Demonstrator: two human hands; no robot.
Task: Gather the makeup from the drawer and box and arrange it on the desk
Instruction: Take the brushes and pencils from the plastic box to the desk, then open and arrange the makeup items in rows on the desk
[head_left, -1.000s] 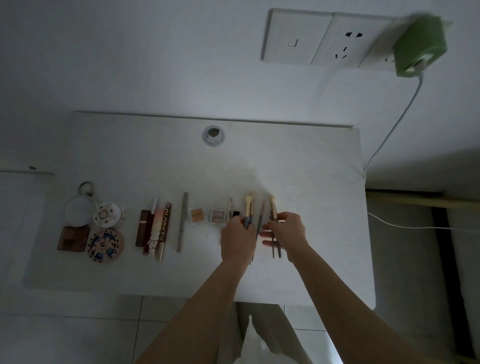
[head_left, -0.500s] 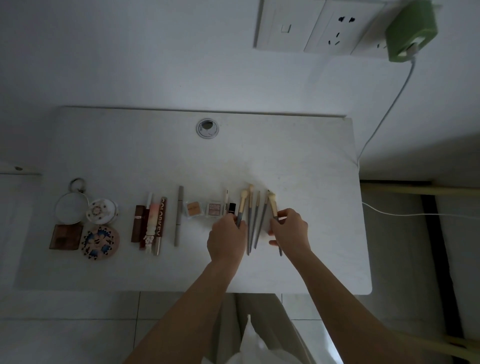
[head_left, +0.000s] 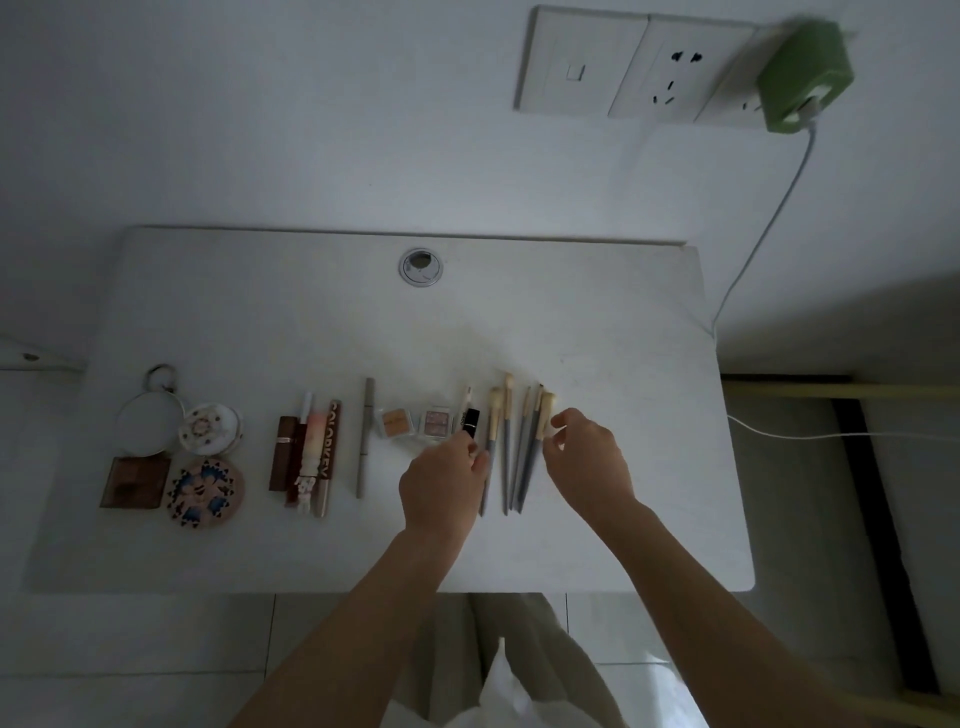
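Dim overhead view of a white bench (head_left: 649, 519). Nearer the person than the cable hole (head_left: 421, 266) and to its right, several slim brushes (head_left: 506, 452) lie side by side, bristles pointing away. The left hand (head_left: 441, 488) curls against the leftmost handle; whether its grip has closed on it cannot be told. The right hand (head_left: 589, 462) hovers just beside the rightmost brush, grip loosely curled and holding nothing. The brushes look light, stiff and likely to roll. They are best pinched mid-handle, clear of the soft bristles. Other makeup (head_left: 327, 457) lies left of the hole.

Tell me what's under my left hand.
Only white desk shows around the left hand; a brush handle lies by its fingertips. Anything beneath the palm is hidden.
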